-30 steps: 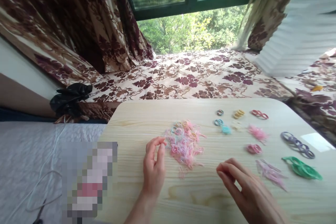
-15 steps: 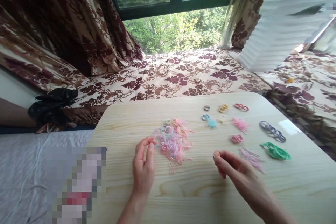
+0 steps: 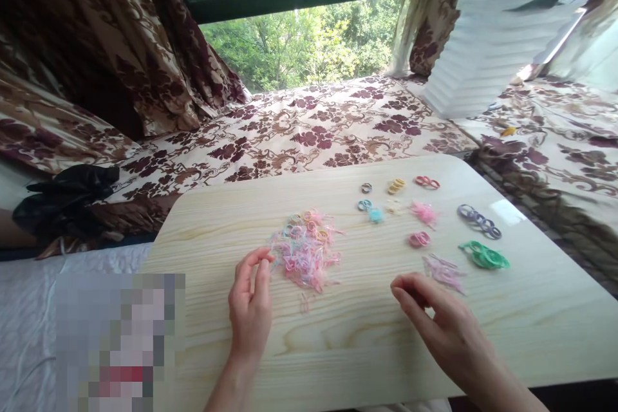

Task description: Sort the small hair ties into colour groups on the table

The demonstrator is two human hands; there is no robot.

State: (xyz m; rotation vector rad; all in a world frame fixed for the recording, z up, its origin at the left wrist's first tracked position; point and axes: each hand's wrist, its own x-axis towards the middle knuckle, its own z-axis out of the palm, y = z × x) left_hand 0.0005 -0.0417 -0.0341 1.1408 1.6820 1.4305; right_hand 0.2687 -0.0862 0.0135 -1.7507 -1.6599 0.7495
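A mixed pile of small elastic hair bands (image 3: 309, 251), mostly pink, lilac and pale blue, lies on the wooden table (image 3: 207, 341). My left hand (image 3: 251, 302) is at the pile's left edge, fingers curled and thumb tip against the index finger; anything pinched there is too small to make out. Over the table to the right, my right hand (image 3: 439, 315) has thumb and fingers pressed together, their tips hiding whatever they may hold. Closest to it is a group of lilac bands (image 3: 444, 272). Two stray pink bands (image 3: 304, 302) lie below the pile.
Sorted groups lie at the right: green bands (image 3: 485, 255), purple bands (image 3: 479, 221), rose bands (image 3: 418, 239), bright pink bands (image 3: 424, 213), red bands (image 3: 427, 182), yellow bands (image 3: 396, 187) and turquoise bands (image 3: 375, 215). A floral-covered ledge (image 3: 309, 135) runs behind the table.
The view has shifted, so the table appears farther left and higher. My right hand has moved rightward over the table, nearer the lilac bands. My left hand stays beside the pile.
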